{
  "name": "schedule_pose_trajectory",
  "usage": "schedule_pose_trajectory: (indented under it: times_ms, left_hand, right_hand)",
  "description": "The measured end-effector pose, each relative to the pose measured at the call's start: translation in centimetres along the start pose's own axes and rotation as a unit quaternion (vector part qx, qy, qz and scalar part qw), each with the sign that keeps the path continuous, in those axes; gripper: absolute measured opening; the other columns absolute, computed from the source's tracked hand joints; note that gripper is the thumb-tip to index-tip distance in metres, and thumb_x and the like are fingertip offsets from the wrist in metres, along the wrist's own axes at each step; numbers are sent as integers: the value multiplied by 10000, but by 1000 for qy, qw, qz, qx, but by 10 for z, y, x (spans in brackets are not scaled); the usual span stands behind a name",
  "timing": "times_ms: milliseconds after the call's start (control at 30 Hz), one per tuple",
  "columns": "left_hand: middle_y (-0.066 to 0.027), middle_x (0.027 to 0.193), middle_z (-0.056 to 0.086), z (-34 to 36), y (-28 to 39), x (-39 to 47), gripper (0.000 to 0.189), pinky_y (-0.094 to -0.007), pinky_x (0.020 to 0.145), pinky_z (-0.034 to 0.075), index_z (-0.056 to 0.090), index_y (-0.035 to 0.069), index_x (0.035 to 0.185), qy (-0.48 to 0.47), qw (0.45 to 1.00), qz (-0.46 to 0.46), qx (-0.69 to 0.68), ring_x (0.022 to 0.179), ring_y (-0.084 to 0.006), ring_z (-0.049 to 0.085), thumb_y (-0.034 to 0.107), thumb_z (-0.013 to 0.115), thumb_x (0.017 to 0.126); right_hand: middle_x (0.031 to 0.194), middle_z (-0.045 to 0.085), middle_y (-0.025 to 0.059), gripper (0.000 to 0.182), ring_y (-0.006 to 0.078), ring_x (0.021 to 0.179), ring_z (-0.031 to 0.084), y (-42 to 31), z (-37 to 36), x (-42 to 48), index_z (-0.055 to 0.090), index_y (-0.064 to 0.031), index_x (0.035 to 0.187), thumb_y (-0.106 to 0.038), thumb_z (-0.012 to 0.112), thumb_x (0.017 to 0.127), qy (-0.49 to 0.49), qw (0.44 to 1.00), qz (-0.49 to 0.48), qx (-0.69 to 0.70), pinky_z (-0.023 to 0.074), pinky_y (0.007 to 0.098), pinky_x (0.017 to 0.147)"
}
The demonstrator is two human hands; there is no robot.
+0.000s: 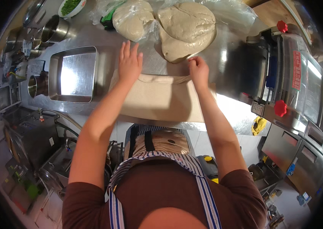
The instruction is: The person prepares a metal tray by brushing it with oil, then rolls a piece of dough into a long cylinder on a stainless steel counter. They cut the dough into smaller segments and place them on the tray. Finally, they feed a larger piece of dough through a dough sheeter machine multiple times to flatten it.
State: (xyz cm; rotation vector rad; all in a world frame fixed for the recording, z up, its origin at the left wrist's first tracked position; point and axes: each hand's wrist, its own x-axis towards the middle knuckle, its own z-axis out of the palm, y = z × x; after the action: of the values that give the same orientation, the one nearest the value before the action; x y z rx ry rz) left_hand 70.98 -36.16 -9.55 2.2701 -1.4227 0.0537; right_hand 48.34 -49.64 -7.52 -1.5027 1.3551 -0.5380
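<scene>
A wide, flat sheet of dough (161, 100) lies along the front of the steel table, its far edge folded or rolled over. My left hand (130, 61) rests flat with fingers spread at the sheet's far left corner. At the far right corner my right hand (198, 68) has its fingers curled, thumb and forefinger pinched at the folded edge; whether dough is between them is hard to see. Beyond my hands sit a large lump of dough (190, 25) and, left of it, a smaller lump (134, 21) partly covered with clear plastic.
A rectangular metal tray (95, 74) stands at the left, with steel pots (54, 30) behind it and a bowl of chopped greens (70, 7) farther back. On the right is a dough roller machine (293, 68) with red knobs. A yellow cloth (259, 126) hangs near the table's front edge.
</scene>
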Motion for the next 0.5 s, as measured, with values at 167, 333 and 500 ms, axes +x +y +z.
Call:
schedule_pose_trajectory:
  times_ms: [167,333,500]
  left_hand:
    - [-183,1332,418,9,7,18,434,-445,1084,303,498,71,1286,-17,999,23,24,1335,-371,316,247,569,895]
    - [-166,1420,380,29,6,-18,481,-436,1101,284,468,116,1341,-82,995,56,20,1351,-328,323,321,531,911]
    - [-144,1447,392,11,11,-35,465,-427,1112,268,492,177,1344,-109,988,63,85,1349,-295,347,382,482,927]
  right_hand:
    - [862,623,163,106,350,880,589,34,-5,37,629,-20,797,-113,589,766,146,934,-154,-286,475,458,763]
    - [1223,489,253,471,409,1142,472,46,38,15,492,29,1147,-139,645,734,219,895,-218,-321,350,523,1000]
    - [1411,405,203,604,339,1330,353,58,22,-7,421,-14,1355,-353,523,865,94,862,-228,-443,221,527,1114]
